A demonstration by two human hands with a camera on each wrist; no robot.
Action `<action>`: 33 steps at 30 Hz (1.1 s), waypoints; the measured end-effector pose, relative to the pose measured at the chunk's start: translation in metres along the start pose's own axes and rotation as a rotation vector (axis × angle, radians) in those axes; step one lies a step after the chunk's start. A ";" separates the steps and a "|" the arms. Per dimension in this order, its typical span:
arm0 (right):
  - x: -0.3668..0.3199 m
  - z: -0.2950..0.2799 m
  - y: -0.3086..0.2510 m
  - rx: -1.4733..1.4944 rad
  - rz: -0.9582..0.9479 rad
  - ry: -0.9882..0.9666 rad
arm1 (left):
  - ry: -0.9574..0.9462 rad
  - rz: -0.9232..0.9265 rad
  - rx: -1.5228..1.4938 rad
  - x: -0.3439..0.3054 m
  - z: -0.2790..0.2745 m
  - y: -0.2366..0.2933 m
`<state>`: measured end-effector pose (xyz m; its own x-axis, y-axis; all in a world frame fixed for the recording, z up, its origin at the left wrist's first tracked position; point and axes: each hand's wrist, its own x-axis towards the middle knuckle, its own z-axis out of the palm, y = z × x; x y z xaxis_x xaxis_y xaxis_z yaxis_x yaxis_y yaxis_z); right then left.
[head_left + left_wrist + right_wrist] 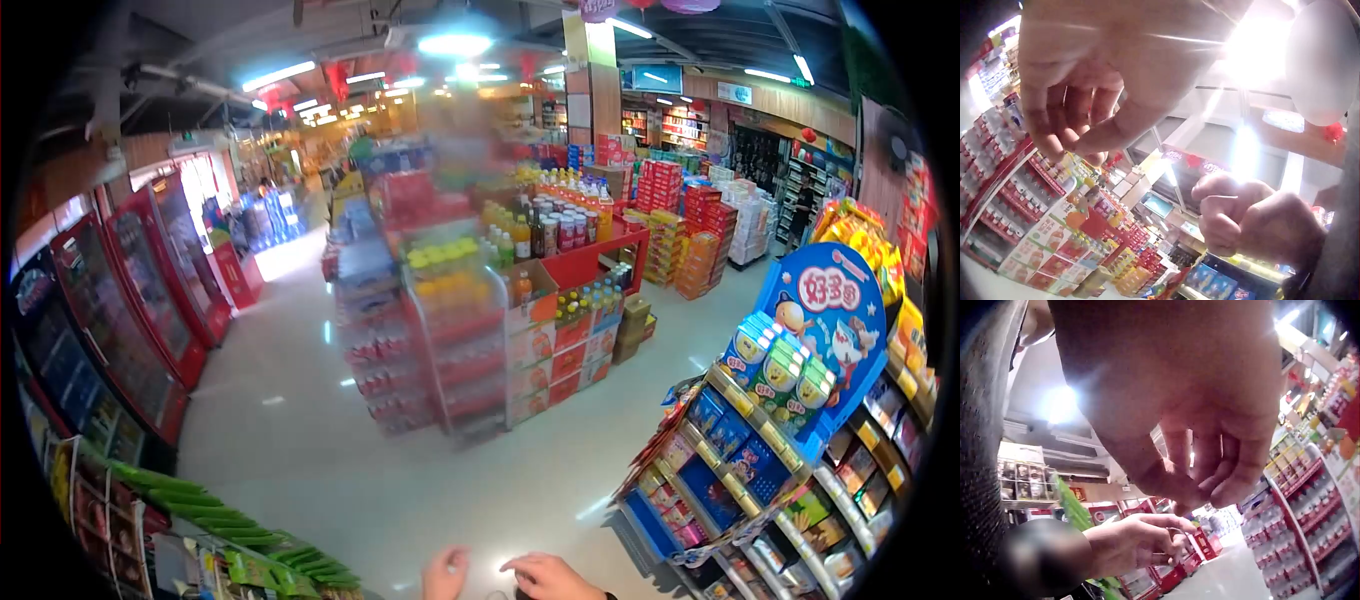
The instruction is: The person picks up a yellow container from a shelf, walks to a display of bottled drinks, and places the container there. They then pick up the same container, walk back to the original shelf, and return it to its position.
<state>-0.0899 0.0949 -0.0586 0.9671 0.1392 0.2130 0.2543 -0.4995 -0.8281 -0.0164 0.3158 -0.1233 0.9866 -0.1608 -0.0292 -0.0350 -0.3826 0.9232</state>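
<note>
Low in the head view, my left hand (445, 573) and right hand (548, 577) are held up a short way apart, with floor behind them. In the left wrist view the left hand (1116, 69) hangs with its fingers loosely curled and its palm side in sight; nothing is in it. The right hand (1250, 215) appears beyond it, fingers bent. From the right wrist, the right hand (1179, 381) shows loosely bent fingers with nothing between them, and the left hand (1138, 540) is seen below it. Neither hand touches any goods.
A bottle display rack (455, 330) and stacked cartons (560, 365) stand ahead. Red drinks coolers (120, 300) line the left wall. A snack rack (720, 450) with a blue sign (825, 330) stands close on the right; green-edged shelving (210, 515) is near left. Shiny floor (280, 400) runs between.
</note>
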 end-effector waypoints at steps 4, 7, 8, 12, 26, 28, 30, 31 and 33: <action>0.083 -0.019 0.009 0.037 0.171 0.024 | 0.018 0.033 -0.002 0.094 -0.016 0.040; 0.142 -0.018 0.046 0.055 0.252 0.035 | -0.027 0.025 0.016 0.154 -0.014 0.034; 0.163 -0.017 0.062 0.052 0.248 0.014 | -0.049 0.028 0.025 0.178 -0.013 0.030; 0.264 -0.015 0.112 0.036 0.109 0.043 | -0.066 -0.015 -0.011 0.261 -0.016 0.033; 0.565 -0.064 0.177 0.359 0.022 0.086 | -0.056 -0.017 -0.067 0.543 -0.056 0.032; 0.586 -0.063 0.190 0.405 0.081 0.109 | -0.065 0.078 -0.015 0.588 -0.057 0.048; 0.613 -0.057 0.212 0.490 0.063 0.177 | -0.066 0.122 0.032 0.637 -0.060 0.052; 0.628 -0.053 0.224 0.532 0.057 0.203 | -0.062 0.137 0.052 0.659 -0.061 0.050; 0.656 -0.048 0.235 0.490 0.119 0.174 | -0.001 0.247 0.027 0.706 -0.065 0.029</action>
<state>0.6044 0.0281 -0.0885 0.9867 -0.0589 0.1517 0.1495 -0.0399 -0.9880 0.6899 0.2508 -0.0924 0.9472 -0.2536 0.1960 -0.2798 -0.3559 0.8917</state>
